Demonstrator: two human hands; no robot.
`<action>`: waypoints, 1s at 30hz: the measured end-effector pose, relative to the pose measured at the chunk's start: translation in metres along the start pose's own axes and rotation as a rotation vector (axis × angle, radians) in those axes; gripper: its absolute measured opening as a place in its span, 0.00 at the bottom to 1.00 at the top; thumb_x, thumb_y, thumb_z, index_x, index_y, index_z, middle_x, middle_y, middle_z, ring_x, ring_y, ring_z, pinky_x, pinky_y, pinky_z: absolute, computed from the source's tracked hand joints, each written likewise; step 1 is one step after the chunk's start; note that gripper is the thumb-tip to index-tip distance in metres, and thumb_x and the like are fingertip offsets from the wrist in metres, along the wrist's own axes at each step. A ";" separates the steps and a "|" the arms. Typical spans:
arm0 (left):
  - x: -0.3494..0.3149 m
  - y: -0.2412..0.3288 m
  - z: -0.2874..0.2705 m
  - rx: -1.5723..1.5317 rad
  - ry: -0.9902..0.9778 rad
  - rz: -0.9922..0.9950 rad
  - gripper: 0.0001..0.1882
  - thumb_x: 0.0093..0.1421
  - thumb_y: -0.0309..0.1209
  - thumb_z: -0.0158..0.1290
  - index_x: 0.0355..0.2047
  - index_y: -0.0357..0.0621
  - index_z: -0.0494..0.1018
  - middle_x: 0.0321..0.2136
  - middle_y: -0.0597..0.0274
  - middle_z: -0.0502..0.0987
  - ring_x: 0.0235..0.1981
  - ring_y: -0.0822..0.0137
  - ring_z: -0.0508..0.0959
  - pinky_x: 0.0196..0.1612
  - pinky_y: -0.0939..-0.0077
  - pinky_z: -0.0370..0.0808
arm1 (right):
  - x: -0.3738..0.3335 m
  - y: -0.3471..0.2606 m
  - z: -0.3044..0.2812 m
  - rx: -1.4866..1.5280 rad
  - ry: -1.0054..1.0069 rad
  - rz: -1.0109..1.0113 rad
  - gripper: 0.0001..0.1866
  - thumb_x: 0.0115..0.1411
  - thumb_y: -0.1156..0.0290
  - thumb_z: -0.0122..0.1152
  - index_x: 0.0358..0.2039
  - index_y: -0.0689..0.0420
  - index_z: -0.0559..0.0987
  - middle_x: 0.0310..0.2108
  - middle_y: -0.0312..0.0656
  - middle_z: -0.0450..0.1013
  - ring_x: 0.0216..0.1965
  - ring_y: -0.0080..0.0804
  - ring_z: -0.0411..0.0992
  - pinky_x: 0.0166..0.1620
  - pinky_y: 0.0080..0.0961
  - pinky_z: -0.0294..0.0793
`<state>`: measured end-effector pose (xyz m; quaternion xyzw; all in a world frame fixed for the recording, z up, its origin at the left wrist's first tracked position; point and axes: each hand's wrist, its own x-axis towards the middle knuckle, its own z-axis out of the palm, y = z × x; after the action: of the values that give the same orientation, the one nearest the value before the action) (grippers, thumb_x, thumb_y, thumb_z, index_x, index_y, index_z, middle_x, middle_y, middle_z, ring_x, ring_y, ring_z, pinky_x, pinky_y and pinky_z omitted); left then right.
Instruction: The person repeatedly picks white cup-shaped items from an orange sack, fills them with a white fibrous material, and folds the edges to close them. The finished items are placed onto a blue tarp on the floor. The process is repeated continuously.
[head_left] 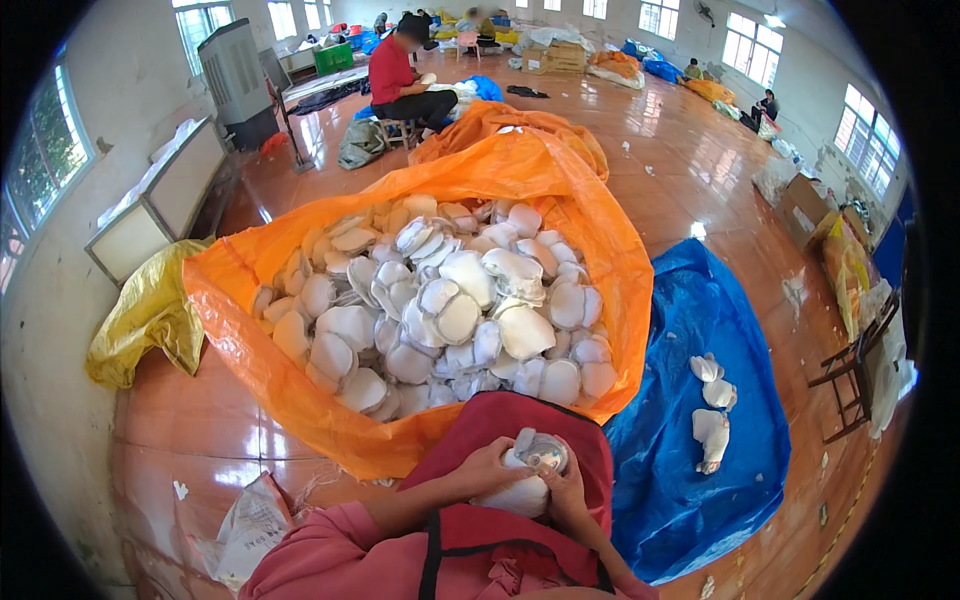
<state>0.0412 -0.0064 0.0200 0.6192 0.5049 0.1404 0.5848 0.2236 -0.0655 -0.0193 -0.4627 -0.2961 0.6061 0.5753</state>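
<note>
From my grip, I see an orange sheet (pixel 330 425) heaped with pads (pixel 440 300) at eleven o'clock; the left hand (pixel 485 470), fingers closed, holds a white pad stack (pixel 515 498) at centre, the right hand (pixel 568 490) clasping its right side; blue sheet (pixel 655 470), two o'clock.

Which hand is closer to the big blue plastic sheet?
The right hand. It is just left of the blue plastic sheet; the left hand is farther left.

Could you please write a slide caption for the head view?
Left hand and right hand hold a white bundle near an orange sheet heaped with white pads.
</note>
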 end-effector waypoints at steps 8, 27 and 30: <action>0.011 -0.004 0.008 -0.263 -0.108 0.075 0.29 0.51 0.42 0.65 0.50 0.40 0.74 0.41 0.53 0.80 0.43 0.61 0.80 0.48 0.68 0.74 | 0.006 0.010 -0.007 0.323 -0.027 0.199 0.27 0.60 0.66 0.65 0.57 0.58 0.67 0.49 0.40 0.71 0.48 0.31 0.72 0.51 0.30 0.74; 0.028 0.019 0.031 -0.998 0.050 0.046 0.17 0.61 0.27 0.59 0.50 0.41 0.70 0.42 0.60 0.78 0.40 0.68 0.79 0.44 0.72 0.77 | 0.001 0.013 -0.017 0.303 0.019 0.130 0.23 0.61 0.74 0.58 0.57 0.57 0.68 0.46 0.40 0.74 0.44 0.30 0.74 0.48 0.31 0.76; 0.038 0.014 0.039 -1.077 0.201 0.165 0.19 0.61 0.28 0.59 0.51 0.41 0.69 0.42 0.60 0.78 0.41 0.69 0.79 0.45 0.72 0.77 | 0.000 0.007 -0.023 0.424 -0.104 0.155 0.30 0.60 0.74 0.59 0.62 0.59 0.62 0.50 0.42 0.72 0.49 0.35 0.73 0.53 0.35 0.73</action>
<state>0.0941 0.0038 0.0052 0.2538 0.3651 0.4825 0.7546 0.2409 -0.0705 -0.0346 -0.3211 -0.1548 0.7201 0.5954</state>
